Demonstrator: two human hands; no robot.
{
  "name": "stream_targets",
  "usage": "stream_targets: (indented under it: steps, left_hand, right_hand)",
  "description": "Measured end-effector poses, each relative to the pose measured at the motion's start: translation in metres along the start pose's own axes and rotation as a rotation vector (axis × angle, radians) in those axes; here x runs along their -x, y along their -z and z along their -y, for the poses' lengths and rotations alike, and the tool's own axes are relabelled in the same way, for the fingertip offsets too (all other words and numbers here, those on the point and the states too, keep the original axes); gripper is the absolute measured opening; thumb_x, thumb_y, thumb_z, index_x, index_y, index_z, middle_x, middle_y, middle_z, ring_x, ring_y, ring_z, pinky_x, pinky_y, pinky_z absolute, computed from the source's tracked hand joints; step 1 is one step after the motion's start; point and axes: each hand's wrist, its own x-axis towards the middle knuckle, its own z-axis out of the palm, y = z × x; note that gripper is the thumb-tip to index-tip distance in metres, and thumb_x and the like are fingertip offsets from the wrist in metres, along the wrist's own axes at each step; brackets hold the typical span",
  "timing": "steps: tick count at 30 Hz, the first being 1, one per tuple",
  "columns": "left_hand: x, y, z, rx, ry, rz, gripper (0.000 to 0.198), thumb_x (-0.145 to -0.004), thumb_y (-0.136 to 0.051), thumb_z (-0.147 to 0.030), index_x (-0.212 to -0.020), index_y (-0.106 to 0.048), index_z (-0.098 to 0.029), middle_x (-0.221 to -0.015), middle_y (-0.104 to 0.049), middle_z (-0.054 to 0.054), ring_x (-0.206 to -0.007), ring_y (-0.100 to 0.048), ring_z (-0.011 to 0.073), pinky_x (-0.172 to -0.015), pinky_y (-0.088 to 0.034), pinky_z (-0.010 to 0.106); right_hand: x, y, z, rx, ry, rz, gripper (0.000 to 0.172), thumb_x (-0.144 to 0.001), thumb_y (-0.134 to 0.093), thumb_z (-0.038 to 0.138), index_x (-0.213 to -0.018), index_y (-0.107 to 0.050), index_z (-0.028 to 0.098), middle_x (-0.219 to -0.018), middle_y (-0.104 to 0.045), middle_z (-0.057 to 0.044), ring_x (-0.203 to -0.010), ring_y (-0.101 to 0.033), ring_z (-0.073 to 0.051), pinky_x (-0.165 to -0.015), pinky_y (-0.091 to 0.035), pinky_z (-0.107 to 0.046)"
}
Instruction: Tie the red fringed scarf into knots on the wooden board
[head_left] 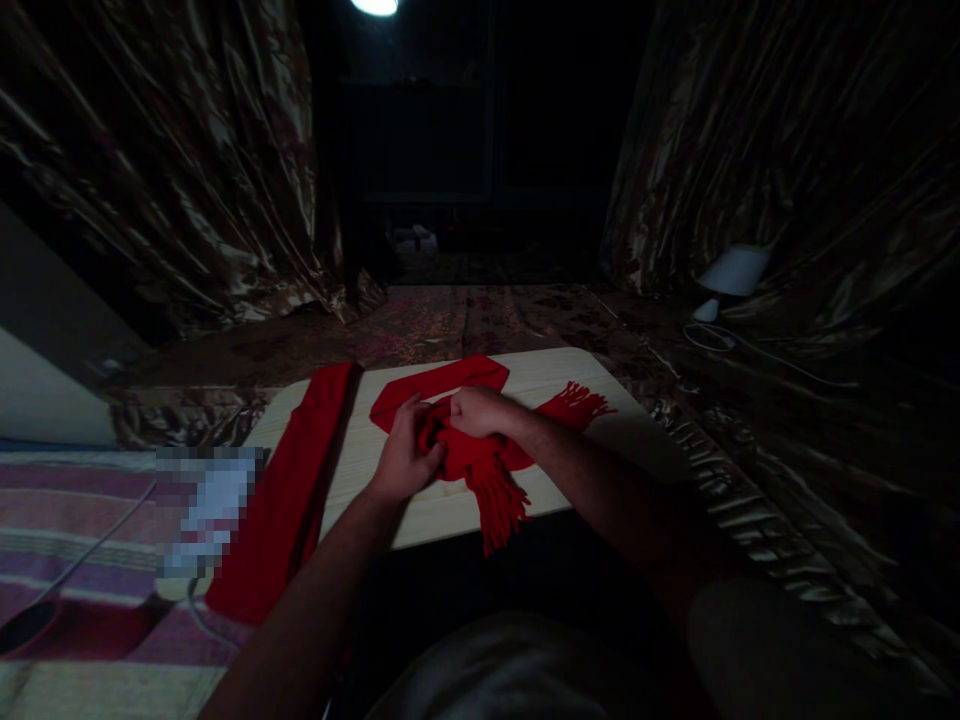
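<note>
A red fringed scarf (pixel 525 451) lies bunched on a pale wooden board (pixel 360 490). One fringed end hangs toward me over the near edge; the other points to the right. A flat band of red fabric (pixel 442 378) loops behind the bunched part; its join with the scarf is hidden. My left hand (pixel 405 455) curls round the left side of the bunch, thumb and fingers on the cloth. Closed like a fist, my right hand (pixel 480 410) presses into the top of it, its fingertips hidden.
Another long folded red cloth (pixel 300 480) lies across the board's left side onto a striped bedspread (pixel 75 510). A pixelated pale item (pixel 214 510) and a cable are beside it. A white lamp (pixel 735 270) stands at the right. Patterned curtains (pixel 247 150) hang behind.
</note>
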Motion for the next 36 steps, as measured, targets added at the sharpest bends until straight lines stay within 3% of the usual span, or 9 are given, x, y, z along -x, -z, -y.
stream_targets:
  steps: [5, 8, 13, 17, 21, 26, 28, 31, 36]
  left_hand:
    - [-0.001, -0.001, 0.003, 0.076, 0.08, -0.002, 0.075, -0.076, -0.071, -0.023, -0.144, -0.04, -0.015, -0.142, -0.05, 0.018, -0.132, -0.049, 0.0321, -0.113, -0.037, 0.049]
    - [0.0, 0.001, 0.004, 0.196, 0.167, -0.01, 0.078, -0.079, -0.069, -0.026, -0.15, -0.037, -0.018, -0.145, -0.051, 0.016, -0.133, -0.049, 0.0319, -0.115, -0.034, 0.05]
    - [-0.002, 0.001, 0.013, 0.449, 0.283, -0.067, 0.072, -0.083, -0.06, -0.02, -0.151, -0.039, -0.025, -0.149, -0.05, 0.01, -0.139, -0.045, 0.0277, -0.12, -0.026, 0.047]
    - [-0.005, -0.001, 0.015, 0.467, 0.319, -0.069, 0.075, -0.076, -0.062, -0.013, -0.148, -0.045, -0.023, -0.145, -0.054, 0.011, -0.135, -0.05, 0.0277, -0.118, -0.031, 0.047]
    - [-0.005, 0.002, 0.006, 0.518, 0.377, -0.106, 0.071, -0.073, -0.07, -0.02, -0.141, -0.052, -0.02, -0.137, -0.061, 0.012, -0.127, -0.056, 0.029, -0.113, -0.037, 0.046]
    - [-0.008, 0.009, 0.0, 1.013, 0.581, -0.192, 0.058, -0.078, -0.063, -0.044, -0.129, -0.06, -0.015, -0.114, -0.072, 0.014, -0.104, -0.069, 0.0291, -0.095, -0.052, 0.044]
    - [-0.01, 0.01, 0.003, 1.099, 0.69, -0.175, 0.057, -0.072, -0.069, -0.038, -0.123, -0.063, -0.014, -0.103, -0.075, 0.013, -0.092, -0.071, 0.028, -0.086, -0.055, 0.042]
    - [-0.013, 0.011, 0.01, 1.035, 0.75, -0.108, 0.054, -0.062, -0.077, -0.022, -0.114, -0.067, -0.012, -0.098, -0.076, 0.011, -0.087, -0.072, 0.0244, -0.081, -0.055, 0.035]
    - [-0.016, 0.012, 0.018, 1.104, 0.802, 0.015, 0.045, -0.057, -0.074, -0.011, -0.102, -0.071, -0.011, -0.089, -0.076, 0.01, -0.079, -0.072, 0.0223, -0.074, -0.055, 0.031]
  right_hand:
    - [-0.002, -0.011, -0.003, -0.155, -0.005, -0.277, 0.03, -0.098, -0.041, 0.021, -0.096, -0.069, 0.012, -0.094, -0.073, -0.011, -0.08, -0.063, -0.017, -0.069, -0.04, -0.026]
    - [-0.005, -0.016, -0.006, -0.328, 0.077, -0.351, 0.027, -0.101, -0.04, 0.021, -0.098, -0.065, 0.012, -0.092, -0.071, -0.008, -0.08, -0.061, -0.014, -0.072, -0.04, -0.025]
    - [-0.008, -0.022, -0.01, -0.533, 0.245, -0.292, 0.017, -0.095, -0.051, 0.015, -0.088, -0.066, 0.012, -0.088, -0.07, -0.004, -0.08, -0.06, -0.012, -0.074, -0.043, -0.023]
    - [-0.005, -0.025, -0.012, -0.61, 0.268, -0.238, 0.01, -0.085, -0.066, 0.021, -0.09, -0.067, 0.012, -0.081, -0.069, -0.001, -0.07, -0.059, -0.011, -0.065, -0.042, -0.021]
    - [0.002, -0.02, -0.015, -0.478, 0.319, -0.174, 0.019, -0.079, -0.073, 0.021, -0.095, -0.074, 0.013, -0.092, -0.074, -0.005, -0.082, -0.064, -0.014, -0.073, -0.045, -0.023]
    - [0.007, -0.019, -0.019, -0.264, 0.409, -0.188, 0.025, -0.083, -0.069, 0.022, -0.105, -0.076, 0.012, -0.105, -0.074, -0.012, -0.096, -0.066, -0.021, -0.087, -0.046, -0.03]
    - [0.009, -0.021, -0.02, -0.244, 0.465, -0.153, 0.03, -0.084, -0.066, 0.017, -0.113, -0.074, 0.014, -0.114, -0.072, -0.012, -0.104, -0.065, -0.021, -0.092, -0.045, -0.031]
    - [0.011, -0.025, -0.019, -0.202, 0.496, -0.119, 0.041, -0.084, -0.062, 0.01, -0.124, -0.069, 0.019, -0.127, -0.066, -0.012, -0.114, -0.061, -0.023, -0.098, -0.044, -0.034]
    - [0.017, -0.025, -0.014, -0.149, 0.364, -0.144, 0.037, -0.085, -0.061, 0.012, -0.121, -0.067, 0.022, -0.117, -0.07, -0.008, -0.106, -0.063, -0.022, -0.09, -0.046, -0.032]
